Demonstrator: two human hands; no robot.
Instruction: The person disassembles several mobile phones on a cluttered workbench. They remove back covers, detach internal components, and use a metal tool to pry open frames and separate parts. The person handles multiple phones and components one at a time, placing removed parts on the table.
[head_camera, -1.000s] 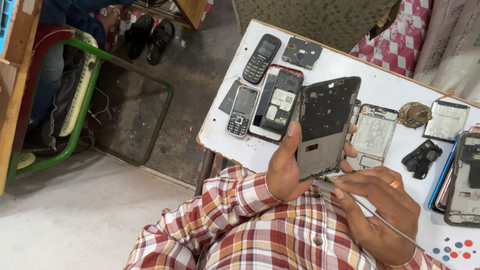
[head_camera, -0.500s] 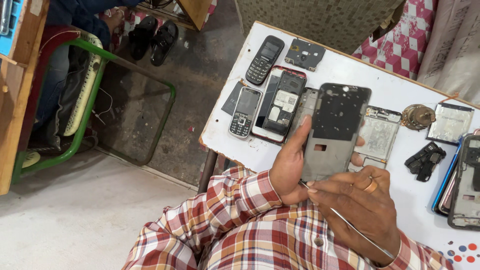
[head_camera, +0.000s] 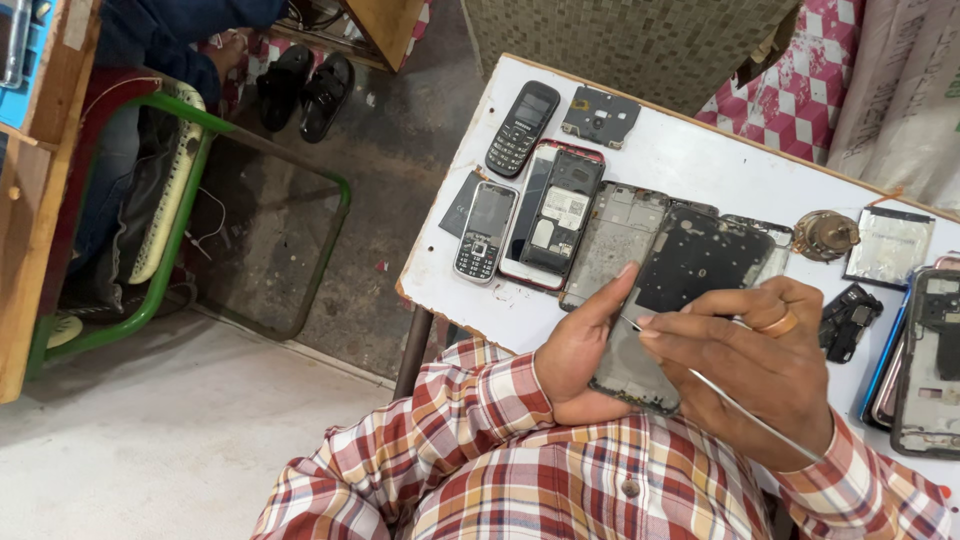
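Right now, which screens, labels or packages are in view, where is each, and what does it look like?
Black keypad phone: table's far edge, small dark screen, unlit.
Silver-black keypad phone: near left edge, dark screen, unlit.
Opened phone back: centre-left, pale rectangular label on black.
Phone frame: in left hand, no display visible.
Right hand: thin metal tool.

Matt black plastic phone frame (head_camera: 680, 290); thin shiny metal tool (head_camera: 740, 405); smooth white painted table (head_camera: 700, 165), chipped at its edge; checked cloth shirt (head_camera: 560, 480).
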